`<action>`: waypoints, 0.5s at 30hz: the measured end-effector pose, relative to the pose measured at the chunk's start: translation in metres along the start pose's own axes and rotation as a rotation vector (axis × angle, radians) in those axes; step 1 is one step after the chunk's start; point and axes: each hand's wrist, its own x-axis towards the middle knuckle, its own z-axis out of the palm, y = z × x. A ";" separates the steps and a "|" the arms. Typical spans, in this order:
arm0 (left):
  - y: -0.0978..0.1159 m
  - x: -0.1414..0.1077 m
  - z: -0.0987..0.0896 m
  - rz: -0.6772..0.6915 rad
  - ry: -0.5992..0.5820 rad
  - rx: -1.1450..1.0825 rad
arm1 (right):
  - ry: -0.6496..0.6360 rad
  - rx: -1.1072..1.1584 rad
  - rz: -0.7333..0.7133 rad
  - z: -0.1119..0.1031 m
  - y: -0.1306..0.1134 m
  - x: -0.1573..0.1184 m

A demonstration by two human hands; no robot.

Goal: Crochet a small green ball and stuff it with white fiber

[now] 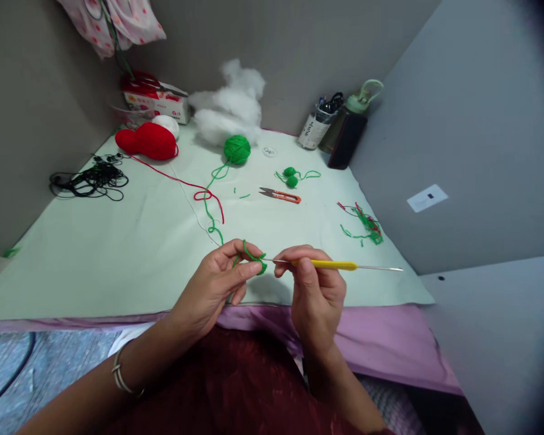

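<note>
Between thumb and fingers, my left hand (220, 275) pinches a small piece of green crochet (262, 266), with green yarn looped over the index finger. My right hand (315, 290) is closed around a crochet hook (333, 264) with a yellow handle and metal at both ends. The hook's left tip meets the green piece; its exact place in the stitches is too small to make out. From my left hand the green strand runs back to a green yarn ball (237, 149) on the table.
Orange thread snips (281, 195) and two small green crocheted balls (291, 177) lie mid-table. Red yarn (147, 141), a black cable (90, 178) and white stuffing (231, 106) are behind. Yarn scraps (367, 226), a pen cup (315, 125), a phone (347, 142) and a bottle (357, 104) line the right.
</note>
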 end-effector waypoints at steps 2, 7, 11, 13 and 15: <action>0.000 0.000 -0.001 -0.001 -0.002 -0.004 | -0.001 0.001 -0.001 0.000 0.000 0.000; -0.002 -0.002 -0.003 0.010 -0.014 0.023 | 0.000 -0.019 -0.017 0.001 0.000 -0.001; -0.003 -0.002 -0.003 0.023 -0.032 0.064 | -0.014 -0.017 -0.014 0.002 0.001 -0.001; -0.003 -0.002 -0.002 0.030 -0.031 0.075 | -0.028 0.004 0.004 0.003 0.002 -0.002; -0.003 -0.002 0.000 0.031 -0.027 0.075 | -0.039 0.028 0.028 0.003 0.003 -0.003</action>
